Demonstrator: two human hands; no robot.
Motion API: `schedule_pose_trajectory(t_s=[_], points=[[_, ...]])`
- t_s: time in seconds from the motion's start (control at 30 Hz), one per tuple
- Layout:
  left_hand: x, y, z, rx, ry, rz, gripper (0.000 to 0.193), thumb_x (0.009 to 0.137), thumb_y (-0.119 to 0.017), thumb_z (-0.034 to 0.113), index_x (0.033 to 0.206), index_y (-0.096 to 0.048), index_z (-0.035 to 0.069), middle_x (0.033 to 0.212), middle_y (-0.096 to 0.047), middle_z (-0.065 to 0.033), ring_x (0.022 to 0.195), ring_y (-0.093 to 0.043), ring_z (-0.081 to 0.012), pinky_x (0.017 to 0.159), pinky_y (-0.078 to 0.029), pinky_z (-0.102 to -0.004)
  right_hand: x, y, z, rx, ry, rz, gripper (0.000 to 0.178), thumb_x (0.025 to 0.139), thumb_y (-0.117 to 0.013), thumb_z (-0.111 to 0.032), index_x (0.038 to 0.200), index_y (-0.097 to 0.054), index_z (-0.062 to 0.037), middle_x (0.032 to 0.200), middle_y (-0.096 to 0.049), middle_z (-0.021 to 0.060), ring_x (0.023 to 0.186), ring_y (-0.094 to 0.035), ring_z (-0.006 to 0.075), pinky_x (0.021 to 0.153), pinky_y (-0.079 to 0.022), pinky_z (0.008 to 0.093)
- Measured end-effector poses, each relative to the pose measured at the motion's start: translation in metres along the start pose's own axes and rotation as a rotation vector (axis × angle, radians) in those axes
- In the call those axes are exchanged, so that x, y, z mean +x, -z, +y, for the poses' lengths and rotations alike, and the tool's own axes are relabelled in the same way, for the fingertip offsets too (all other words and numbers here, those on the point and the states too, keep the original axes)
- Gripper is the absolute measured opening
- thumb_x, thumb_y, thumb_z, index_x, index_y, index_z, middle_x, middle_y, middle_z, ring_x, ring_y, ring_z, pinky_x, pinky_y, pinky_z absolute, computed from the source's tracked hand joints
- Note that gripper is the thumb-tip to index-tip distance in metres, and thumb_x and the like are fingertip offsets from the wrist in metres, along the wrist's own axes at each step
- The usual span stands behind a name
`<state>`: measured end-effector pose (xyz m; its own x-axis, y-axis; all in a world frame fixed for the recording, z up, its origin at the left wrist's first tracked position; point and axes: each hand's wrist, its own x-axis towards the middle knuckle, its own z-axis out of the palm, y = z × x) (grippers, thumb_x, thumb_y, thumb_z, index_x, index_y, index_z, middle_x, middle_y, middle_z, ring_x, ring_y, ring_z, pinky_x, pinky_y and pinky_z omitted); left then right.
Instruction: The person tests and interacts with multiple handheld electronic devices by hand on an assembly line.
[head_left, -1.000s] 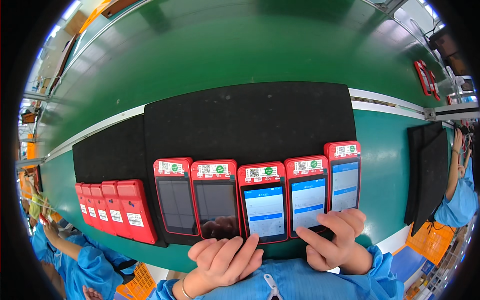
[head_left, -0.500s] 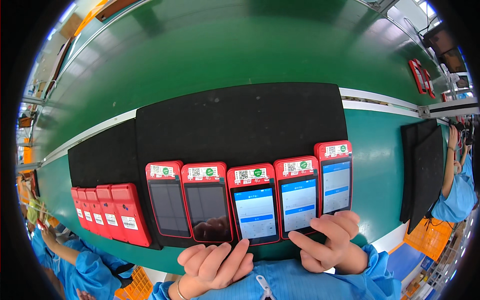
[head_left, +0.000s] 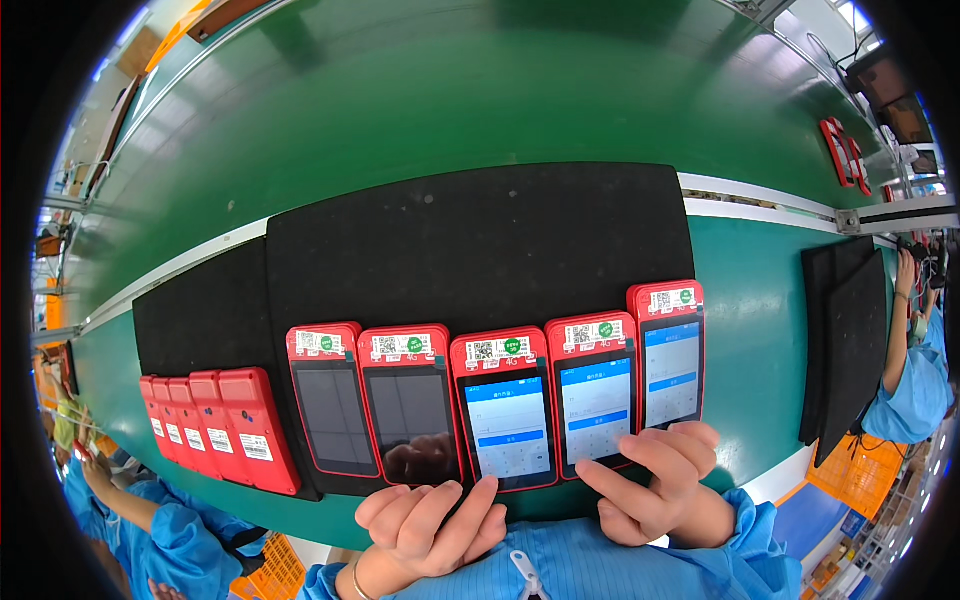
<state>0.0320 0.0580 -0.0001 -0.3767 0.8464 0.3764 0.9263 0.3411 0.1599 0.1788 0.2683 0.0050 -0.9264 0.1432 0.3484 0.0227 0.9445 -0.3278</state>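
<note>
Five red handheld payment terminals lie face up in a row on a black mat [head_left: 480, 230]. The middle terminal [head_left: 508, 420], the terminal right of it [head_left: 595, 395] and the rightmost terminal [head_left: 672, 355] have lit blue-and-white screens. Dark screens show on the leftmost terminal [head_left: 335, 415] and its neighbour [head_left: 412, 410]. My left hand [head_left: 430, 528] is open and holds nothing, its index fingertip at the middle terminal's lower edge. Also open and holding nothing, my right hand [head_left: 655, 485] has loosely spread fingers at the lower ends of the two right terminals.
Several red terminals [head_left: 255, 430] lie face down at the left. Black pads [head_left: 845, 340] lie on the green table [head_left: 750, 300] at the right. Beyond the rail are more red devices [head_left: 845, 155]. Co-workers in blue [head_left: 915, 385] sit at both sides, near orange crates [head_left: 865, 475].
The row of terminals and the mat appear shifted very slightly left in the picture. My hands keep almost the same place and pose.
</note>
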Motion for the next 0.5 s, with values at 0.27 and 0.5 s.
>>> schedule_pose_trajectory(t_s=[0.27,0.5], points=[[-0.0007,0.0006,-0.0008,0.004,-0.001,-0.005,0.027,0.085,-0.065,0.045,0.098,-0.076,0.024,0.099,-0.055,0.0052,0.095,-0.044,-0.0114,0.089,-0.034,-0.0300,0.0010,-0.0028,-0.0033,0.057,-0.062,0.034,0.031,0.076,-0.059,-0.029,0.102,-0.074,-0.0212,0.111,-0.062,0.0011,0.094,-0.054,0.0148,0.089,-0.031,0.0359],[0.0015,0.0034,-0.0018,0.000,0.004,-0.031,0.027,0.085,-0.065,0.044,0.099,-0.076,0.024,0.100,-0.055,0.0053,0.095,-0.044,-0.0106,0.089,-0.033,-0.0300,0.0004,-0.0046,-0.0028,0.054,-0.065,0.032,0.029,0.076,-0.059,-0.030,0.100,-0.074,-0.0222,0.111,-0.061,0.0009,0.093,-0.054,0.0148,0.088,-0.031,0.0358]])
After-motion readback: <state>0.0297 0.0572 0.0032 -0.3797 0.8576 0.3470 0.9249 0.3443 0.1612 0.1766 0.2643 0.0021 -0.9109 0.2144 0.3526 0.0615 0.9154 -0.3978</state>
